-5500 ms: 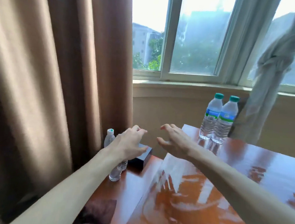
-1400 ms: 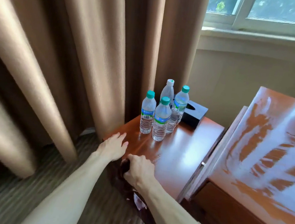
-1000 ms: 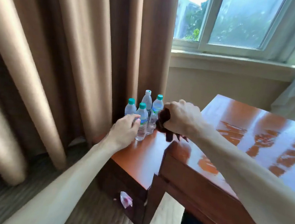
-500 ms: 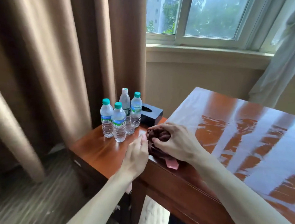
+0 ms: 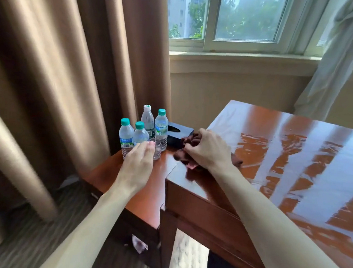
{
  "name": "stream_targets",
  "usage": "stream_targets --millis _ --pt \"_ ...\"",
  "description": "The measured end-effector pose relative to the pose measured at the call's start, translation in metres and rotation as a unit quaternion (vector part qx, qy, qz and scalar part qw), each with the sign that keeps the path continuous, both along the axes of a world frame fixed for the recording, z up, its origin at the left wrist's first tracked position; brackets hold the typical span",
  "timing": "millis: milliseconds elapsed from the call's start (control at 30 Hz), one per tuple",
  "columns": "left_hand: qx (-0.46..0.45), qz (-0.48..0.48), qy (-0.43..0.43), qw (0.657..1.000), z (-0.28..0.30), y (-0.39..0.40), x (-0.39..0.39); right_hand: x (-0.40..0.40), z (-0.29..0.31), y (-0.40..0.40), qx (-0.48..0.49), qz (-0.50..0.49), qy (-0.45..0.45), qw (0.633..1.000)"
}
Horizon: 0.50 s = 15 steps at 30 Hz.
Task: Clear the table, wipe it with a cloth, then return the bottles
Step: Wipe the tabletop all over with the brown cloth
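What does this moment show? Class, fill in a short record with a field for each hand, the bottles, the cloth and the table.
left hand: open, fingers straight, above the side table, close to the bottles
right hand: grips the cloth
cloth: dark red, bunched, on the table's near left corner
bottles: four, upright, clustered on the side table beside a dark tissue box
table: glossy, carries only the cloth

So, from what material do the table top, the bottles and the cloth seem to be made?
Table top: looks like wood with a glossy varnish, since it mirrors the window light.
Bottles: clear thin plastic, see-through, with coloured caps.
Cloth: soft dark red-brown fabric, bunched in folds under the right hand; the fibre cannot be told.
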<state>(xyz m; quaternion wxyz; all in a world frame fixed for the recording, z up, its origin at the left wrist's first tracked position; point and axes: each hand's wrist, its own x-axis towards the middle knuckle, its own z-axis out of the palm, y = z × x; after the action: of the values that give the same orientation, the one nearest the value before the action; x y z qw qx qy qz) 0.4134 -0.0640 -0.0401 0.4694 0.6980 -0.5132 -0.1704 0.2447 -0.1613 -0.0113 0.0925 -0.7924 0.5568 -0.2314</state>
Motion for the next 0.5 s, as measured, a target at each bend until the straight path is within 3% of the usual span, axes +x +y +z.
stream_targets --millis 100,233,300,400,500 --pt "-0.017 0.008 -0.012 1.0 -0.002 0.008 0.007 0.001 -0.002 0.001 -0.012 -0.011 0.009 1.0" --pt "0.007 0.006 -0.01 1.0 -0.011 -0.009 -0.007 -0.009 -0.018 0.056 -0.013 0.103 -0.002 0.995" --pt "0.019 -0.015 -0.016 1.0 -0.016 -0.018 -0.024 -0.009 -0.01 0.028 -0.013 0.079 0.001 0.997" --pt "0.012 -0.03 -0.033 0.999 -0.018 -0.02 -0.039 -0.004 -0.003 -0.015 -0.008 -0.034 0.004 0.999" --pt "0.004 -0.01 0.001 1.0 -0.011 -0.028 -0.035 0.0 -0.007 0.005 -0.021 -0.012 0.077 0.997"
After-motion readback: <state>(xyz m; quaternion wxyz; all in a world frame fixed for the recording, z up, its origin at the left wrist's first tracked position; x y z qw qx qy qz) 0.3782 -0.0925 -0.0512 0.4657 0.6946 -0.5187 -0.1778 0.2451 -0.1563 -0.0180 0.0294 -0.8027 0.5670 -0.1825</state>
